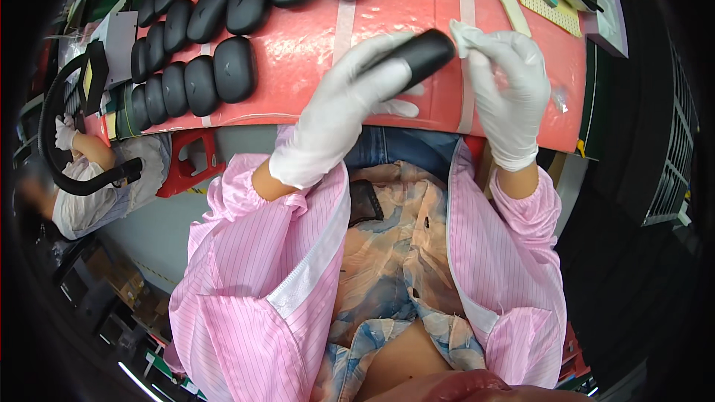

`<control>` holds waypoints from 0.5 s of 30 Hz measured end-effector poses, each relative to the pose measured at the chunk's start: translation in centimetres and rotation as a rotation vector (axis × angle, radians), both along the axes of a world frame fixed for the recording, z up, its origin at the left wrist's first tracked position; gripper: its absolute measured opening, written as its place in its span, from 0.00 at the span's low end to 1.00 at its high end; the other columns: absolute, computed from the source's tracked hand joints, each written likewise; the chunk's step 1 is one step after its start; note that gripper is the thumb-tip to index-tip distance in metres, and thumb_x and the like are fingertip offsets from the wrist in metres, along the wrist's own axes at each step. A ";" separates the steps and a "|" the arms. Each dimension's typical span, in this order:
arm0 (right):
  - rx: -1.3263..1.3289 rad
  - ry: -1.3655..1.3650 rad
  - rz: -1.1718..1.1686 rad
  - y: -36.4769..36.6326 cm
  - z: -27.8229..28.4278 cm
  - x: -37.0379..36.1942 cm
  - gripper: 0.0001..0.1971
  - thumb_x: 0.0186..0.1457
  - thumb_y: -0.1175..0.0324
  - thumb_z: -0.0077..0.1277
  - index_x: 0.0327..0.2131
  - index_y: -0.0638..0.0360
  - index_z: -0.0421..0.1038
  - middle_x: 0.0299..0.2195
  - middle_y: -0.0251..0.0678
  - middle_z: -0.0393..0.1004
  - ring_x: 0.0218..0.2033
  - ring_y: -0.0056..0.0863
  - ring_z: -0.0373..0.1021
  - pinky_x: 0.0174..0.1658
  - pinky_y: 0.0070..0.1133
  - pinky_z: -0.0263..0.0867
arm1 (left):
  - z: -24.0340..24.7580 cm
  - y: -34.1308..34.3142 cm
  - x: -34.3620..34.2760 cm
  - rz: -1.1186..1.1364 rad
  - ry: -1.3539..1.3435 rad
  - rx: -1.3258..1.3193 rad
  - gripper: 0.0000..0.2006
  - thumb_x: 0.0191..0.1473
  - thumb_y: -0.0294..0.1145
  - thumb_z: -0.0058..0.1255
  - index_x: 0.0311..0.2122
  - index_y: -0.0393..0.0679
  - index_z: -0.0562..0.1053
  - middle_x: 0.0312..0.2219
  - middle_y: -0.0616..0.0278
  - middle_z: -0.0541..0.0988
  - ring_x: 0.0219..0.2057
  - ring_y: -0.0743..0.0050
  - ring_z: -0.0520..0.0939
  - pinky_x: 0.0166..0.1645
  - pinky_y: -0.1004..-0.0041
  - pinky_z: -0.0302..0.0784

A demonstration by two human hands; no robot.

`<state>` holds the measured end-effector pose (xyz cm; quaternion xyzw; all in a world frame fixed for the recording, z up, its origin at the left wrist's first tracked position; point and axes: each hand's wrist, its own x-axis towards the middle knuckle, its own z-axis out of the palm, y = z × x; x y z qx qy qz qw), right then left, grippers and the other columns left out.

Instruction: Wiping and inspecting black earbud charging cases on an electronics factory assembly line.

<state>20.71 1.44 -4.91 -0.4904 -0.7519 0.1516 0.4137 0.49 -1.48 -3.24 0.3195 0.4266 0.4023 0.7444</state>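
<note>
My left hand [350, 97], in a white glove, is closed round a smooth black rounded oblong piece [426, 57]. That piece is tilted up to the right, its far end sticking out past my fingers. Close to this end, my right hand [514, 78], also gloved in white, pinches a small white cloth [463, 36]. The cloth's tip is beside the black piece; I cannot tell whether they touch. More black pieces [234, 69] of the same kind lie in rows on the red table mat [298, 52] to the left and at the far side.
A pale strip [514, 13] lies at the far right, near a yellow perforated sheet [555, 4] and boxes [607, 26]. On the left, a black curved tube [51, 126] arches beside the table. Another person [104, 171] works there, near a red stool [190, 160].
</note>
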 end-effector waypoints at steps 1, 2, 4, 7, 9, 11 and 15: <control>0.004 -0.002 -0.001 -0.1 0.1 0.4 0.13 0.50 0.83 0.51 0.39 0.59 0.76 0.28 0.32 0.72 0.31 0.22 0.68 0.35 0.19 0.64 | -0.5 -0.3 0.1 0.033 0.146 0.202 0.31 0.52 0.31 0.55 0.61 0.38 0.59 0.51 0.54 0.71 0.50 0.65 0.75 0.53 0.67 0.73; -0.063 0.172 -0.051 -0.3 0.2 0.6 0.13 0.50 0.84 0.50 0.39 0.60 0.76 0.29 0.33 0.72 0.31 0.21 0.68 0.35 0.18 0.63 | -0.9 -0.4 0.2 0.068 0.292 0.404 0.36 0.47 0.25 0.60 0.62 0.38 0.58 0.52 0.54 0.70 0.52 0.67 0.73 0.55 0.68 0.70; -0.116 0.435 -0.116 -0.1 -0.2 1.1 0.14 0.50 0.86 0.49 0.41 0.63 0.74 0.30 0.34 0.72 0.31 0.22 0.68 0.36 0.19 0.64 | -1.0 0.0 0.0 0.078 0.328 0.490 0.44 0.39 0.16 0.63 0.63 0.39 0.55 0.54 0.53 0.68 0.54 0.68 0.71 0.58 0.69 0.67; 0.088 0.107 0.180 -0.7 0.0 0.6 0.14 0.45 0.85 0.52 0.38 0.61 0.75 0.30 0.35 0.71 0.30 0.27 0.68 0.37 0.22 0.64 | -0.9 0.0 0.1 0.087 0.516 0.651 0.45 0.39 0.16 0.62 0.64 0.39 0.53 0.55 0.52 0.68 0.56 0.66 0.70 0.60 0.68 0.66; 0.114 -0.140 0.276 -2.6 2.5 -1.5 0.13 0.38 0.82 0.54 0.32 0.58 0.74 0.30 0.35 0.71 0.31 0.32 0.68 0.37 0.26 0.64 | -0.8 -0.2 0.0 0.053 0.562 0.666 0.47 0.37 0.14 0.62 0.64 0.39 0.52 0.56 0.51 0.67 0.57 0.65 0.69 0.61 0.68 0.65; 0.189 -0.225 0.131 -2.6 2.5 -1.9 0.15 0.37 0.83 0.55 0.32 0.55 0.76 0.30 0.34 0.70 0.31 0.32 0.67 0.36 0.27 0.63 | -0.9 -0.3 -0.1 0.037 0.592 0.717 0.47 0.37 0.13 0.62 0.64 0.39 0.52 0.56 0.50 0.67 0.57 0.65 0.69 0.61 0.68 0.65; 0.201 -0.103 0.091 0.9 1.9 -0.6 0.12 0.40 0.80 0.53 0.31 0.53 0.76 0.23 0.32 0.68 0.27 0.30 0.65 0.29 0.27 0.61 | -1.1 -0.2 0.1 0.027 0.561 0.718 0.47 0.37 0.13 0.62 0.64 0.39 0.53 0.56 0.51 0.68 0.57 0.67 0.70 0.61 0.69 0.65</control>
